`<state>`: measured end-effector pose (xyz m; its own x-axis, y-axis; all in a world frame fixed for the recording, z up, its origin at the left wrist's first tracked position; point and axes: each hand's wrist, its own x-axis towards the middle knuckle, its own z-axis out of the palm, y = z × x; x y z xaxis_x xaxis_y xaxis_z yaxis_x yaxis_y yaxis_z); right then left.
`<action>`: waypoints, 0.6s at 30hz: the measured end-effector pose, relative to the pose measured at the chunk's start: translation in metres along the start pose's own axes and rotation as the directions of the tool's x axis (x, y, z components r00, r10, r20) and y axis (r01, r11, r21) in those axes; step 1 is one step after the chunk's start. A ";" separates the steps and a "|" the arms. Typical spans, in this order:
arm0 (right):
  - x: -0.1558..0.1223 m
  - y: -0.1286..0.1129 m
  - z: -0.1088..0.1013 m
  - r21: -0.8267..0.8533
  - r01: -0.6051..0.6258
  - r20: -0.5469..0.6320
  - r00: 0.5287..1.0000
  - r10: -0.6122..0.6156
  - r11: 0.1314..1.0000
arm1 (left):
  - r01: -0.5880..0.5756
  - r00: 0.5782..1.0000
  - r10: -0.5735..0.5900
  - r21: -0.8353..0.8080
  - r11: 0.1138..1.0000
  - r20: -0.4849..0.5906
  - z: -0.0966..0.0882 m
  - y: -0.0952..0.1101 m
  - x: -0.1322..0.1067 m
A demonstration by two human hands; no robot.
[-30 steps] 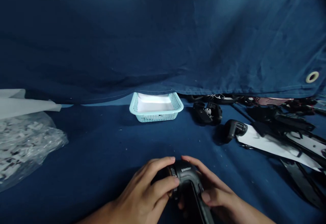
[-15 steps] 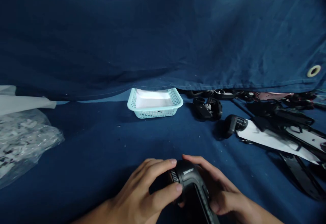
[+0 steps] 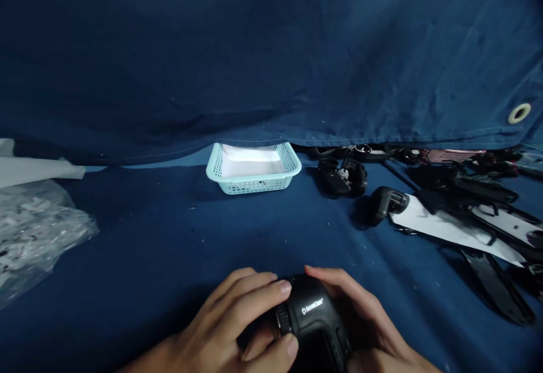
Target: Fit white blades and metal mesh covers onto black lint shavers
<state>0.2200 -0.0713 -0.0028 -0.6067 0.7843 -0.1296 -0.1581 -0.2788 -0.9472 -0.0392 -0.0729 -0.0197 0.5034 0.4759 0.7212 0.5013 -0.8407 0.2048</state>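
At the bottom centre, both hands hold a black handheld device (image 3: 316,319) with a curved, handle-like body and white "SilverCrest" lettering; its exact kind does not show. Its lower end runs out of the picture. My left hand (image 3: 237,322) grips the ridged ring on the device's left side, fingers over the top and thumb lower down. Around the right side curls my right hand (image 3: 369,316), its index fingertip at the top edge and its lower part cut off by the frame.
A light blue basket (image 3: 254,185) lined with white stands ahead. Black plastic parts (image 3: 343,178) and white-topped pieces (image 3: 449,228) lie to the right. At left is a clear bag (image 3: 38,231) of small parts. A dark blue cloth (image 3: 263,56) hangs behind.
The device has turned slightly and sits a little lower, its lettering larger. Both hands have moved down with it, and my left fingers have shifted on the ring. The whole view has shifted slightly.
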 end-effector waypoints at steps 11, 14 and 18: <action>0.003 -0.004 0.004 -0.050 0.000 -0.068 0.998 -0.003 0.999 | 0.013 1.000 -0.013 0.007 1.000 -0.026 0.001 0.003 0.001; 0.004 -0.001 0.001 0.000 -0.048 -0.024 0.999 0.048 0.999 | 0.003 1.000 -0.002 0.039 0.999 -0.025 0.000 0.002 0.003; 0.005 0.003 -0.001 0.032 -0.040 -0.038 0.998 0.041 0.999 | -0.016 1.000 0.016 0.039 0.999 0.007 -0.001 0.003 0.004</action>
<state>0.2173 -0.0674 -0.0070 -0.5827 0.7926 -0.1796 -0.1584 -0.3275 -0.9315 -0.0364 -0.0735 -0.0158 0.5164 0.4647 0.7193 0.5201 -0.8375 0.1677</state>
